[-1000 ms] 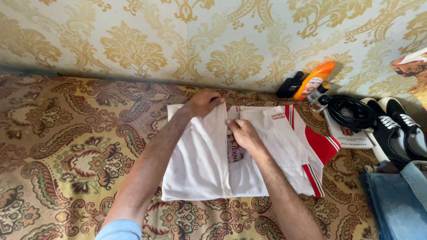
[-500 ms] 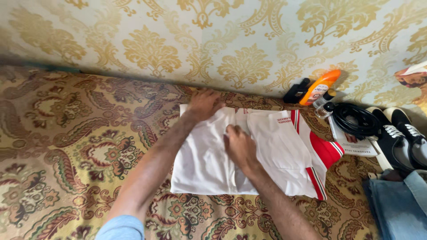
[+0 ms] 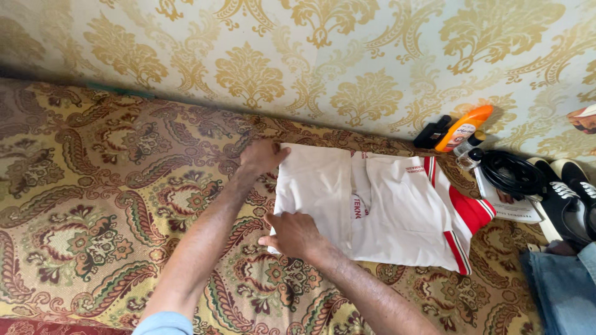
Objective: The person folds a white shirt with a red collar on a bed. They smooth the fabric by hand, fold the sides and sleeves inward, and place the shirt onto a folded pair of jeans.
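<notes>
Half-folded white shirt (image 3: 379, 214) with red trim lying flat on the patterned gold-and-maroon bedspread (image 3: 105, 205), a bit right of centre and just short of the damask wallpaper (image 3: 310, 62).

Left hand (image 3: 264, 155) sitting at the shirt's 10 o'clock corner, fingers curled down over the far left edge, looks like pinching the fabric there, though hard to tell exactly how tight from this angle. Right hand (image 3: 295, 234) down at the 7 o'clock corner, fingers together and closed around the near left edge, thumb sticking out to the left. Both hands on the same side panel, one at each end, probably so that long edge stays straight and the fold stays even instead of bunching up.

Red-striped sleeve (image 3: 469, 214) poking out at 3 o'clock, not tucked in.

Other bits parked off at 2 to 3 o'clock from the shirt, out of the way against the wall: orange bottle (image 3: 464, 127) leaning beside a small black object (image 3: 433, 131), coiled black cable (image 3: 512, 175) on top of a booklet (image 3: 504, 208), black-and-white sneakers (image 3: 574, 192) at the right edge, and folded denim (image 3: 565, 291) in the lower right corner.
</notes>
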